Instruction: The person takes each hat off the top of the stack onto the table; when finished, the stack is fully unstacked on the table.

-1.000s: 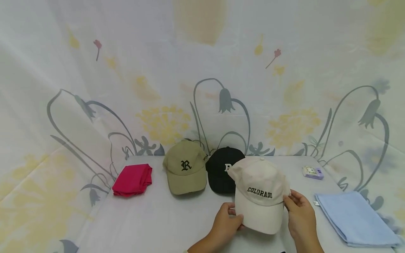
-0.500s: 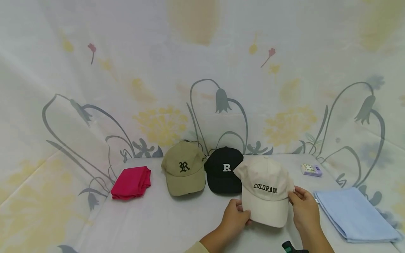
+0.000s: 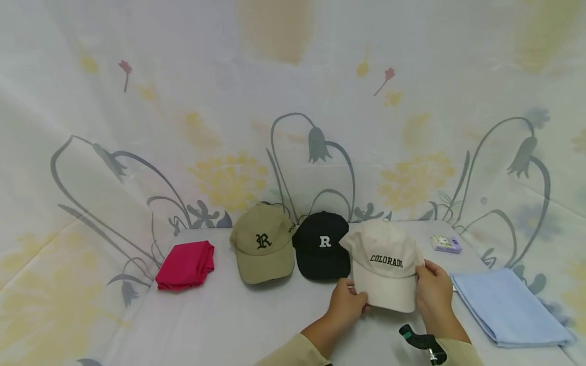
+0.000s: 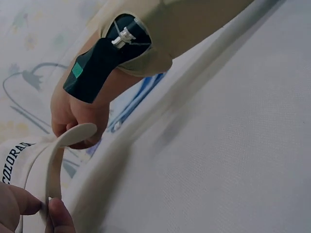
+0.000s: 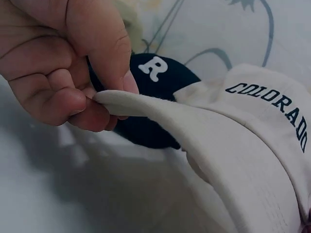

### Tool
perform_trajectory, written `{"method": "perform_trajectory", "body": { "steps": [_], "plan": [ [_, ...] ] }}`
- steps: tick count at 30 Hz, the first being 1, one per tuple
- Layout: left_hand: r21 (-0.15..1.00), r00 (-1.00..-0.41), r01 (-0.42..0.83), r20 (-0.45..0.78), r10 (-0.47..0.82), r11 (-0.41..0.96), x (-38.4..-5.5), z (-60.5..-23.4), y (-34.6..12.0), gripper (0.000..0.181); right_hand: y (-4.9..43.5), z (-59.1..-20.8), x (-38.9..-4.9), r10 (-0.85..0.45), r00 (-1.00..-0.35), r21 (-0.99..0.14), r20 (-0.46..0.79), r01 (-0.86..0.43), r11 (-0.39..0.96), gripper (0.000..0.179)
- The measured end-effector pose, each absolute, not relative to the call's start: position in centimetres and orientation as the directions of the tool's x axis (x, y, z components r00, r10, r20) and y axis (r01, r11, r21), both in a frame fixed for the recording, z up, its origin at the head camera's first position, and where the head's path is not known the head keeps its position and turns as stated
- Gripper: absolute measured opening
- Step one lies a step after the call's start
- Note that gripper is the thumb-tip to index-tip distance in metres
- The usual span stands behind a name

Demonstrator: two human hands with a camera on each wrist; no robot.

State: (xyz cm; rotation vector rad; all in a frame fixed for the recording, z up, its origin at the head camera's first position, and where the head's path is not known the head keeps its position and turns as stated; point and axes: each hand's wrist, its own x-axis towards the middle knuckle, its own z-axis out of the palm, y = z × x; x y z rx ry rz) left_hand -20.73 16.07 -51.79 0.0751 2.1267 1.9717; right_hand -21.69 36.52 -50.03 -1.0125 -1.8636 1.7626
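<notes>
A cream baseball cap (image 3: 386, 262) lettered COLORADO faces me, its brim toward the front of the white surface. My left hand (image 3: 345, 305) pinches the brim's left edge between thumb and fingers, as the left wrist view shows close up. On the cap's other side, my right hand (image 3: 434, 284) grips it where crown and brim meet. Just left of the cream cap sits a black cap (image 3: 322, 254) with a white R. Beside that one is a khaki cap (image 3: 263, 249) with a dark R. In the right wrist view the brim (image 5: 209, 131) curves clear of the surface.
Folded red cloth (image 3: 185, 265) lies at the left. A small purple and white packet (image 3: 446, 244) is at the back right, with a folded light blue cloth (image 3: 510, 307) in front of it. Behind everything hangs a flower-printed curtain (image 3: 293, 101).
Both hands have carried the cream cap back and slightly right, away from in front of the black cap, whose white R now shows fully. The head view has shifted a little.
</notes>
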Motion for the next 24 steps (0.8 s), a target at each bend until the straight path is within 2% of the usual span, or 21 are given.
{"method": "perform_trajectory", "body": {
  "steps": [5, 15, 18, 21, 24],
  "plan": [
    [0.988, -0.973, -0.110, -0.130, 0.190, 0.112, -21.3, -52.0, 17.1, 0.034, 37.2, -50.3, -22.5, 0.726, -0.659, -0.973, -0.195, 0.226, -0.056, 0.050],
    [0.985, -0.995, -0.032, -0.047, 0.083, 0.172, -21.9, -52.0, 18.7, 0.034, 38.4, -51.9, -24.5, 0.738, -0.652, -0.977, -0.174, 0.206, -0.049, 0.051],
    [0.979, -0.996, -0.024, -0.041, 0.082, 0.202, -22.1, -52.1, 18.8, 0.027, 38.7, -52.3, -25.1, 0.724, -0.661, -0.974, -0.199, 0.217, -0.070, 0.052],
    [0.977, -0.994, -0.025, -0.048, 0.101, 0.214, -22.4, -52.3, 18.9, 0.008, 39.0, -52.6, -25.6, 0.713, -0.665, -0.969, -0.222, 0.235, -0.082, 0.051],
    [0.980, -0.992, -0.012, -0.036, 0.122, 0.198, -22.8, -52.6, 19.0, 0.016, 39.2, -52.7, -26.3, 0.715, -0.667, -0.970, -0.207, 0.235, -0.062, 0.051]
  ]
}}
